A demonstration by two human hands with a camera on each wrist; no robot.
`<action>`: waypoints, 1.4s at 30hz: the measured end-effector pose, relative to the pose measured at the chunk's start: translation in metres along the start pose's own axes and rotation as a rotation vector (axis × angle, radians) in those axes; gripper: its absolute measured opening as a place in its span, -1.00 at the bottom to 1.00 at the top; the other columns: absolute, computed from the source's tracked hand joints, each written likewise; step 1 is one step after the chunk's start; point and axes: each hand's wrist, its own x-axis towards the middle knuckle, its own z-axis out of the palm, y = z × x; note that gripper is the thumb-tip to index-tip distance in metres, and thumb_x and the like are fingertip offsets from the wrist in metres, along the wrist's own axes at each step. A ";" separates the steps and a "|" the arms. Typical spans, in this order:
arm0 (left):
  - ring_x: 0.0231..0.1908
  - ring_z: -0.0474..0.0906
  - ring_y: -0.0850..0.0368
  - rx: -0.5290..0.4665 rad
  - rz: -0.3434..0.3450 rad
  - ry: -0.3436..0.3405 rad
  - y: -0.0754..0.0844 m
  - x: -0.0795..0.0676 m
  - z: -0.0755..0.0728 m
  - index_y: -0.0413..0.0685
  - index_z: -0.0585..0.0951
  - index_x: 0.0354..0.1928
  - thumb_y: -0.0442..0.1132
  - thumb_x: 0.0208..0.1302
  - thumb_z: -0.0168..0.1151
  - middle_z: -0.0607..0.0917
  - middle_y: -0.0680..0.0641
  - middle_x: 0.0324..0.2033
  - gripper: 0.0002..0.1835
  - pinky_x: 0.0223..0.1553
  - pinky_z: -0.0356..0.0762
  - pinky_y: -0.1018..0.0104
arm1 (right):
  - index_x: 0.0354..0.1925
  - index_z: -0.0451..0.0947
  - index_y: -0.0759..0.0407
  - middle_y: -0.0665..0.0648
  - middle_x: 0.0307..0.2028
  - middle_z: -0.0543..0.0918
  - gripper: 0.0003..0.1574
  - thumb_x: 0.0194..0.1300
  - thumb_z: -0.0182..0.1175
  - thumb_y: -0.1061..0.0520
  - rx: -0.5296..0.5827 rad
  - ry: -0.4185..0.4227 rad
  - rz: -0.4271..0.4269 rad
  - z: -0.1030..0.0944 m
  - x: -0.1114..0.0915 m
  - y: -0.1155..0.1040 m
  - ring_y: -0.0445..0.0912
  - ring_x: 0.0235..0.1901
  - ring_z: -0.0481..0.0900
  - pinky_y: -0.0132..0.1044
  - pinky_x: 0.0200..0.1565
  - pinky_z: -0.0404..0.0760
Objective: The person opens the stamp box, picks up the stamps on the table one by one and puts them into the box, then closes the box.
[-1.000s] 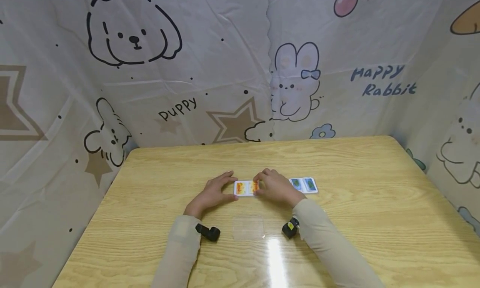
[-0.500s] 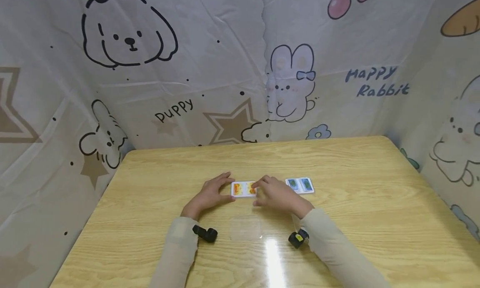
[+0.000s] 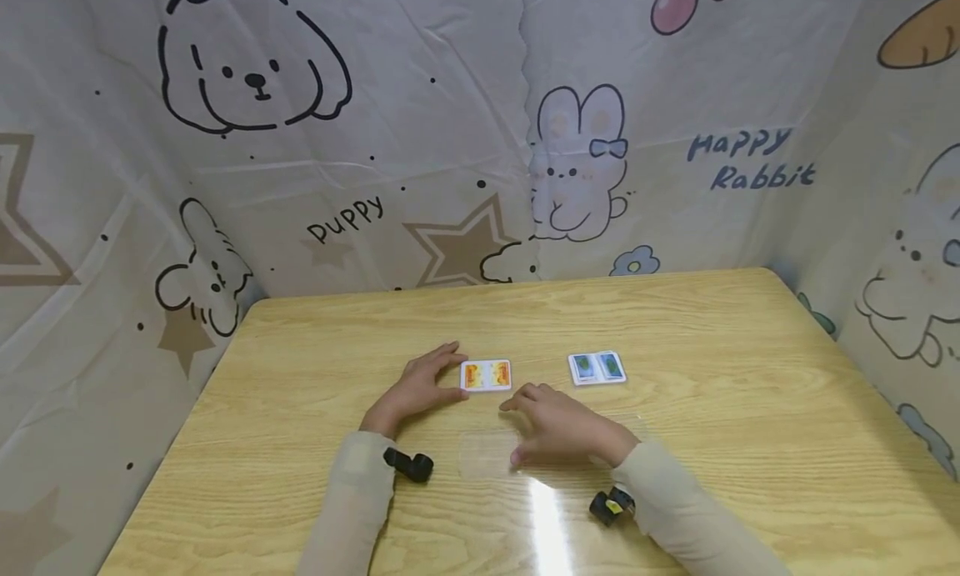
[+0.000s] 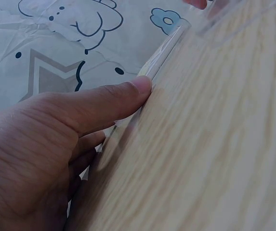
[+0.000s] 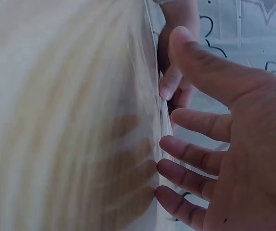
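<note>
In the head view, a stack of cards with orange pictures lies flat on the table. My left hand holds its left end, with the thumb at the near corner and the fingers at the far side. The left wrist view shows the left thumb against the stack's edge. My right hand hovers low, with nothing held, over a clear plastic piece. In the right wrist view the right hand's fingers are spread and loosely bent, close to the table surface.
A second stack of cards with blue-green pictures lies to the right of the orange one. Another clear plastic edge shows faintly beyond my right wrist. A printed cloth hangs behind the wooden table.
My right hand has left the right end of the orange card stack and come nearer, over the clear plastic piece. My left hand stays at the stack's left end.
</note>
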 end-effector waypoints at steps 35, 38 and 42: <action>0.51 -0.03 -0.04 -0.003 0.000 0.012 -0.001 -0.002 0.000 0.11 0.42 0.34 0.04 0.15 0.37 0.14 0.04 0.50 -0.31 0.45 -0.10 -0.16 | 0.21 0.47 0.12 0.03 0.01 0.49 -0.23 0.05 0.39 -0.10 -0.054 -0.008 -0.056 0.008 0.002 -0.009 -0.22 -0.16 0.46 -0.31 -0.05 0.55; 0.51 -0.05 -0.03 -0.014 -0.003 0.004 -0.001 -0.002 0.000 0.09 0.42 0.34 0.03 0.15 0.37 0.13 0.03 0.50 -0.31 0.46 -0.12 -0.16 | 0.23 0.46 0.13 0.06 0.04 0.48 -0.23 0.08 0.38 -0.08 -0.047 0.002 -0.045 0.004 0.004 -0.009 -0.20 -0.13 0.47 -0.29 -0.04 0.56; 0.51 -0.05 -0.04 -0.009 0.000 0.006 -0.001 -0.002 0.000 0.09 0.42 0.34 0.02 0.16 0.37 0.14 0.03 0.50 -0.31 0.46 -0.12 -0.16 | 0.24 0.45 0.17 0.11 0.05 0.47 -0.25 0.12 0.39 -0.04 -0.050 0.040 -0.040 -0.006 0.011 -0.008 -0.13 -0.08 0.49 -0.21 -0.03 0.56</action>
